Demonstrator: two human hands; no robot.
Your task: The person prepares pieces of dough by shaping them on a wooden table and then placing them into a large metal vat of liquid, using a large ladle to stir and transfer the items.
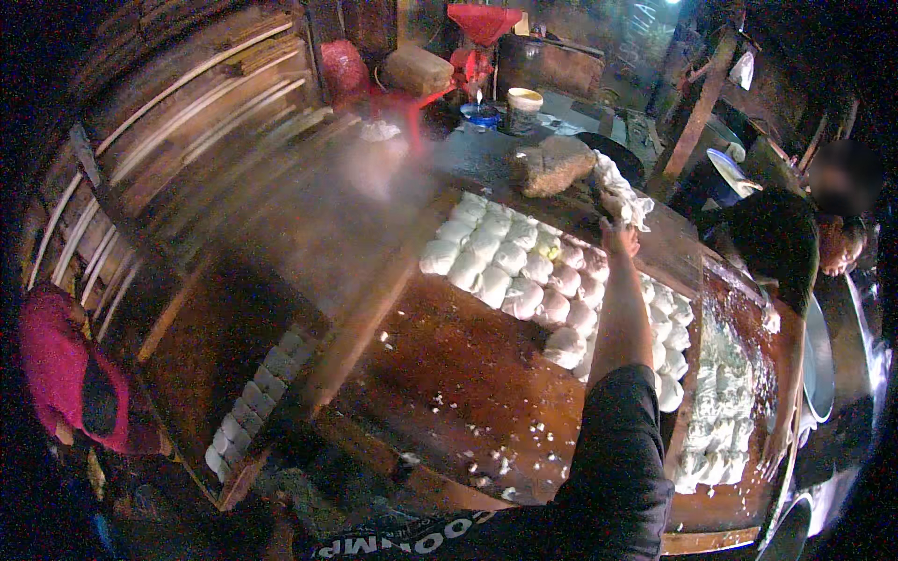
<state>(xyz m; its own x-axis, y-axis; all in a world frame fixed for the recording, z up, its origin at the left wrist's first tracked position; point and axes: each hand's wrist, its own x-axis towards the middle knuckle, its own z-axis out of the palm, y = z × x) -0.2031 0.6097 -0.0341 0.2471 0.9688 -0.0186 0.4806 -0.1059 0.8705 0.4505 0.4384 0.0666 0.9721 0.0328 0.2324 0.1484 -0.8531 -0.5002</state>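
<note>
My right arm reaches forward across a brown wooden work table [477, 383], with my right hand [620, 238] closed on a crumpled white cloth [622, 192] at the table's back edge. Beside the cloth lies a rough brown block [547, 168]. Below my hand, rows of several white dough balls [482, 243] sit on the wood, with a small yellow bit [547, 251] among them, and my forearm hides part of them. White crumbs are scattered over the wood. My left hand does not show.
A co-worker [753, 234] leans over white dough [716, 430] at right, near metal basins [816, 355]. A person in pink [65, 365] is at left by a board of pale pieces [257, 402]. A red funnel machine [477, 47] and bucket [524, 112] stand behind; haze blurs the left-centre.
</note>
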